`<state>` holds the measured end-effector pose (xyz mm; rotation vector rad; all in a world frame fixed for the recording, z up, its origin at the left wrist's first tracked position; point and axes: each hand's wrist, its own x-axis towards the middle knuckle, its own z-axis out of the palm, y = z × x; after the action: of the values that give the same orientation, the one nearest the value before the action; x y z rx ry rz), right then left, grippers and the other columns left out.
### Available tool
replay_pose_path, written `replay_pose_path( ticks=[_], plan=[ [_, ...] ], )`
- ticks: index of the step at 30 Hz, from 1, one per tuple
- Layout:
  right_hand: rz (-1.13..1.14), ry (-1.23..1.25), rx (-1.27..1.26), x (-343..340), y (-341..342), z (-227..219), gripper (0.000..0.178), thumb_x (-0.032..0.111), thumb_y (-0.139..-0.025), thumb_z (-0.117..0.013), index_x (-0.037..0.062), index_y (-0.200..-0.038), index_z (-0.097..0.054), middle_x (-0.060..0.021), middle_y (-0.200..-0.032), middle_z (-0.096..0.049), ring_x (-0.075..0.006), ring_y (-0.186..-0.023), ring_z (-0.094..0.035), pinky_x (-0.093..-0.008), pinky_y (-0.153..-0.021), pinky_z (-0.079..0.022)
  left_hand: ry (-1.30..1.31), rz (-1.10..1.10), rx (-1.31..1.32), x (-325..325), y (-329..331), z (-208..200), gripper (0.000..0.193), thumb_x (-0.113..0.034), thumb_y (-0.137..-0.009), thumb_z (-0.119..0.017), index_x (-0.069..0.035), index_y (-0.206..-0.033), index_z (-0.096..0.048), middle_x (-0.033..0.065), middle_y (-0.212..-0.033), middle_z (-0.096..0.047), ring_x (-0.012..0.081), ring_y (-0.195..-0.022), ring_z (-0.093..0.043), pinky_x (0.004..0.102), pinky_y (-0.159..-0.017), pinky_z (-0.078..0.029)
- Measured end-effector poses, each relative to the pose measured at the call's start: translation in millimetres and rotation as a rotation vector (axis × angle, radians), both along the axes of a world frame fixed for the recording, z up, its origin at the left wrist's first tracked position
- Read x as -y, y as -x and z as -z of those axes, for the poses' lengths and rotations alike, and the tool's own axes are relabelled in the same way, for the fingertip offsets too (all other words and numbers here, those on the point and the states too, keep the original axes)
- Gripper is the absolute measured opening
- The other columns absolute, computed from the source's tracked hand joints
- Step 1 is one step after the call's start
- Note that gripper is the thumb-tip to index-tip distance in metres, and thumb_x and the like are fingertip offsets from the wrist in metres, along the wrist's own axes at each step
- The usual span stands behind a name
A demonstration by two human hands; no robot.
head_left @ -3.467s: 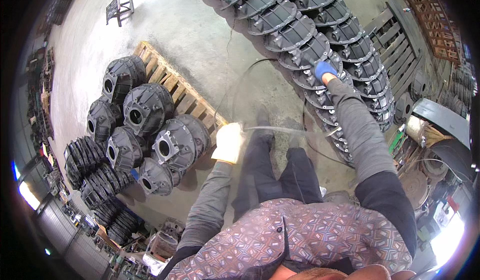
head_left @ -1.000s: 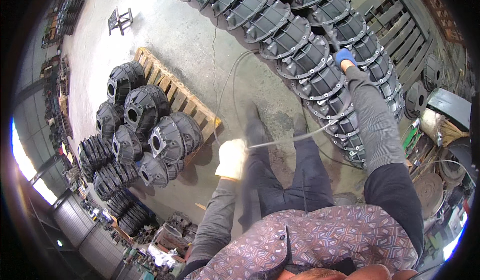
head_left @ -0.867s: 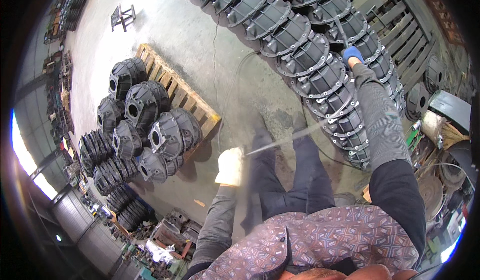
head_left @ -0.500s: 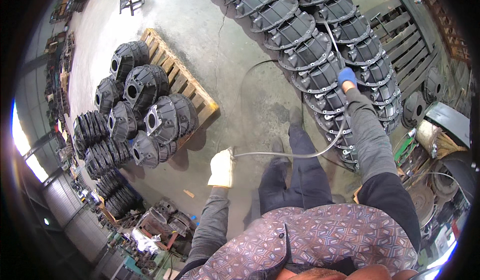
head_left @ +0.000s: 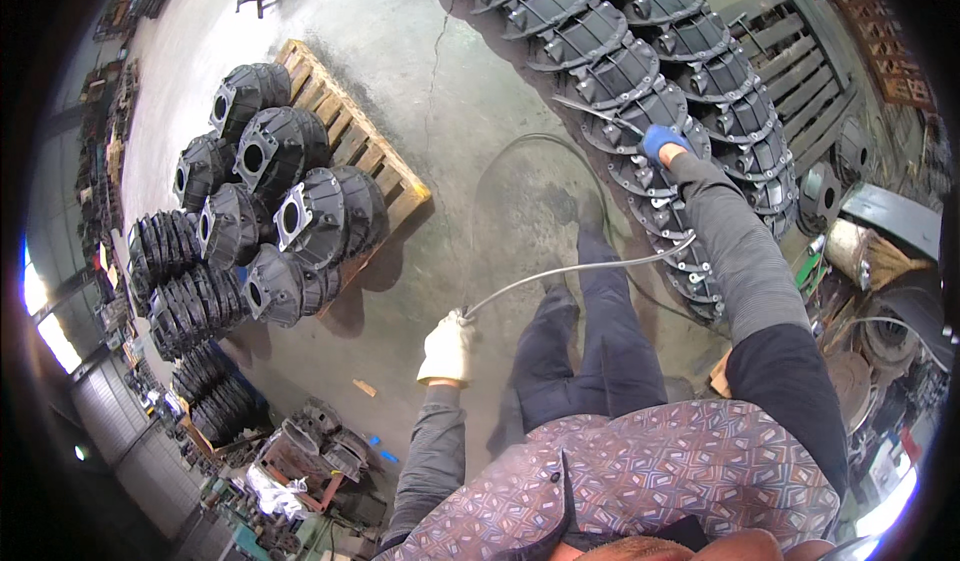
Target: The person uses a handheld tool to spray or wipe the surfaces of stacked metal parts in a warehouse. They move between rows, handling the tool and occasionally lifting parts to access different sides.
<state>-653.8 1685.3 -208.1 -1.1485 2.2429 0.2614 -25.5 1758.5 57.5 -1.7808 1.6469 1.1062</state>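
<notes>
My right hand [head_left: 662,145], in a blue glove, is closed around the grip of a long thin metal wand [head_left: 597,114]. The wand points left and away from me, over the near-left row of dark grey ribbed metal housings [head_left: 622,73]. My left hand [head_left: 446,348], in a white glove, grips a grey hose [head_left: 565,272] low in front of my left leg. From there the hose arcs right toward my right forearm, where the housings and sleeve hide its join. Fingers of the right hand are partly hidden by the glove and angle.
More housings [head_left: 335,216] stand on and beside a wooden pallet [head_left: 357,133] at left. Slatted pallets [head_left: 800,71] lie far right. A dark hose [head_left: 545,137] curves over the concrete floor [head_left: 455,201]. Round metal parts and a cylinder [head_left: 848,249] crowd the right side.
The wand has swung from pointing away over the right row to pointing left. My right hand has shifted left and slightly farther away. The hose between my hands now rises more toward the right.
</notes>
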Motion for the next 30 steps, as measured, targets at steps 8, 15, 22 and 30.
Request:
replay_pose_path(
  ticks=[8, 15, 22, 30],
  plan=[
    [-0.382, -0.151, -0.346, -64, 54, -35, 0.035, 0.029, -0.095, -0.057, 0.0049, -0.108, -0.079, -0.0210, -0.114, -0.074, -0.0385, -0.102, -0.074, -0.0500, -0.087, -0.058, 0.031, 0.021, -0.242, -17, -24, 32, 0.039, -0.037, -0.103, -0.050, -0.007, -0.122, -0.068, 0.0094, -0.089, -0.079, 0.0187, -0.067, -0.073, 0.0330, -0.063, -0.056],
    [0.145, 0.026, -0.222, -110, 70, -2, 0.034, 0.027, -0.099, -0.054, 0.0050, -0.110, -0.077, -0.0237, -0.119, -0.071, -0.0433, -0.110, -0.069, -0.0503, -0.090, -0.057, 0.020, 0.040, -0.295, -29, -30, 43, 0.033, -0.028, -0.090, -0.064, -0.012, -0.118, -0.072, 0.0122, -0.108, -0.073, 0.0266, -0.097, -0.069, 0.0379, -0.082, -0.056],
    [0.344, 0.002, -0.138, -118, 53, -10, 0.036, 0.029, -0.096, -0.057, 0.0043, -0.113, -0.075, -0.0250, -0.123, -0.069, -0.0461, -0.117, -0.065, -0.0514, -0.095, -0.055, 0.060, 0.164, -0.163, -45, -16, 47, 0.041, -0.022, -0.090, -0.063, -0.007, -0.127, -0.070, 0.0109, -0.091, -0.079, 0.0198, -0.071, -0.075, 0.0328, -0.066, -0.057],
    [0.078, 0.047, 0.039, -104, 2, -9, 0.041, 0.029, -0.096, -0.053, 0.0009, -0.115, -0.075, -0.0285, -0.121, -0.069, -0.0456, -0.114, -0.067, -0.0533, -0.094, -0.054, -0.053, 0.257, 0.002, -64, 46, 33, 0.043, -0.032, -0.092, -0.060, -0.012, -0.129, -0.069, 0.0176, -0.117, -0.072, 0.0356, -0.111, -0.067, 0.0452, -0.095, -0.054]
  ],
)
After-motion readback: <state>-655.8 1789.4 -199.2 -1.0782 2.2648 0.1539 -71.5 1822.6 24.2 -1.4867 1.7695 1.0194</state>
